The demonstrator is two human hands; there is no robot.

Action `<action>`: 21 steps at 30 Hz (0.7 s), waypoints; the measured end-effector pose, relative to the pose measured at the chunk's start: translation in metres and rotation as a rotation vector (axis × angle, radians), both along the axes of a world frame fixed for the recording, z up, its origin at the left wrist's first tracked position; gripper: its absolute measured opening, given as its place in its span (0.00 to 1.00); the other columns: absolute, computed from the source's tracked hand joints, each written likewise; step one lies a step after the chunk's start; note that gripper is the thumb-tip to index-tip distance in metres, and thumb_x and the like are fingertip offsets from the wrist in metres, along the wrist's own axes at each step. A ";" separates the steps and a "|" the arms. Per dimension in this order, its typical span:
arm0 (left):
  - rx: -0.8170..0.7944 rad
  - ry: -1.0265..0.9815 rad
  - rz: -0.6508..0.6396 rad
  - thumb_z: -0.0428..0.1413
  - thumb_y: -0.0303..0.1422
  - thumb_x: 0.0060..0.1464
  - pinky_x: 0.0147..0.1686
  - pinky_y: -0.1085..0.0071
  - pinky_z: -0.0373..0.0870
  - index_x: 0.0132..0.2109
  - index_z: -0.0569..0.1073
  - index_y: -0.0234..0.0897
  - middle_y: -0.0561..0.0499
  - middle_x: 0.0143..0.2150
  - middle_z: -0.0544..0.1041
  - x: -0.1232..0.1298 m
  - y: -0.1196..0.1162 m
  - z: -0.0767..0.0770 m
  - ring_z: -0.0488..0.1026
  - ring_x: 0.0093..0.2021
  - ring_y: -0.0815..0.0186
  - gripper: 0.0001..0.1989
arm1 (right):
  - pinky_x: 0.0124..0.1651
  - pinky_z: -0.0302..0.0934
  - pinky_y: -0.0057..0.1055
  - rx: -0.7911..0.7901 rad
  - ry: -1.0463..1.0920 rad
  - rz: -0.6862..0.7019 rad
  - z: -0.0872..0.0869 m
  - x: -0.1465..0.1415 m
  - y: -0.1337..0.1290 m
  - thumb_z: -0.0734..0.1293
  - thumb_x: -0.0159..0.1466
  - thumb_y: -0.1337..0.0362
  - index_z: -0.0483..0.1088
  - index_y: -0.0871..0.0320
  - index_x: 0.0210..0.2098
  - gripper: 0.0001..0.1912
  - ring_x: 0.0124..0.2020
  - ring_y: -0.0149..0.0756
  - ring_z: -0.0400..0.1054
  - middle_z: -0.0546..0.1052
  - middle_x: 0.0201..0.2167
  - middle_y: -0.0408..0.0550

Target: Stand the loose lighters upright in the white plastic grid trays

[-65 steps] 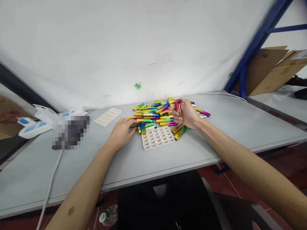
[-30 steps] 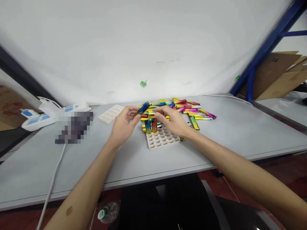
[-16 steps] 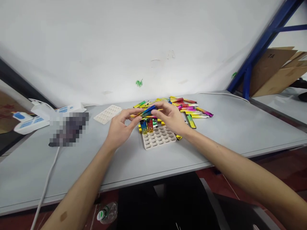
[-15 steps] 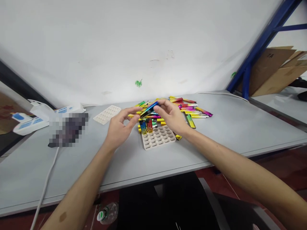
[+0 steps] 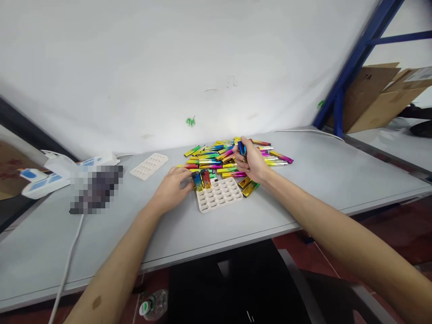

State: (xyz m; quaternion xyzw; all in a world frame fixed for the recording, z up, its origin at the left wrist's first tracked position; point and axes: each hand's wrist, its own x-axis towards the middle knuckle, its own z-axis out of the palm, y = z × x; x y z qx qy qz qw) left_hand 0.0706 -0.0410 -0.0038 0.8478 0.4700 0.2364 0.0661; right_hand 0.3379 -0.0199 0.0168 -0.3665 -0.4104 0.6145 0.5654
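My right hand (image 5: 253,162) is closed round a shiny blue lighter (image 5: 241,148), held upright above a pile of metallic coloured lighters (image 5: 209,155). Below it lies a pale tray (image 5: 221,198) with rows of slots. Two lighters stand in the tray's back left corner: a blue-and-yellow one (image 5: 197,182) and a red-and-yellow one (image 5: 206,178). At the left of that corner is my left hand (image 5: 171,188), thumb and fingers apart, its fingertips beside the blue-and-yellow lighter. Whether they touch it is unclear.
A second pale tray (image 5: 149,166) lies at the back left. Further left are white power strips (image 5: 50,182), a blurred dark object (image 5: 97,189) and a white cable (image 5: 69,261). Cardboard boxes (image 5: 374,96) stand behind a blue frame (image 5: 338,108) at the right.
My right hand has moved right and turned the blue lighter from slanted to upright. My left hand has come away from that lighter and down beside the tray corner. The view has shifted slightly.
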 end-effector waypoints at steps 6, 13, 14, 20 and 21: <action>-0.014 0.014 0.008 0.51 0.36 0.60 0.56 0.54 0.69 0.44 0.80 0.44 0.49 0.50 0.81 -0.002 0.002 -0.001 0.71 0.54 0.53 0.13 | 0.15 0.34 0.25 -0.023 -0.018 0.077 -0.004 -0.001 0.001 0.60 0.65 0.34 0.55 0.53 0.23 0.31 0.12 0.23 0.38 0.50 0.12 0.33; -0.010 0.022 0.010 0.50 0.36 0.61 0.56 0.54 0.68 0.43 0.80 0.42 0.48 0.51 0.81 -0.002 0.002 -0.002 0.70 0.55 0.52 0.13 | 0.14 0.32 0.25 -0.011 0.000 0.086 -0.003 -0.001 0.001 0.56 0.70 0.47 0.52 0.53 0.20 0.27 0.12 0.24 0.35 0.47 0.12 0.33; -0.007 0.024 0.010 0.50 0.36 0.61 0.56 0.54 0.68 0.43 0.80 0.42 0.47 0.50 0.81 -0.002 0.002 -0.002 0.70 0.54 0.53 0.13 | 0.14 0.32 0.25 -0.004 0.006 0.075 -0.003 -0.001 0.001 0.56 0.70 0.48 0.52 0.53 0.20 0.26 0.12 0.24 0.35 0.47 0.12 0.34; -0.002 0.030 0.007 0.53 0.36 0.60 0.55 0.56 0.68 0.44 0.79 0.43 0.48 0.50 0.81 -0.003 0.002 -0.002 0.70 0.54 0.53 0.11 | 0.13 0.33 0.24 0.023 0.053 0.016 0.001 0.002 -0.001 0.54 0.71 0.54 0.52 0.54 0.20 0.24 0.13 0.24 0.35 0.47 0.12 0.34; -0.003 0.031 0.008 0.53 0.36 0.59 0.55 0.56 0.69 0.44 0.79 0.43 0.48 0.50 0.81 -0.003 0.002 -0.002 0.70 0.54 0.52 0.11 | 0.13 0.33 0.24 0.023 0.059 0.009 0.001 0.002 -0.001 0.54 0.71 0.53 0.52 0.53 0.20 0.24 0.13 0.24 0.35 0.47 0.12 0.34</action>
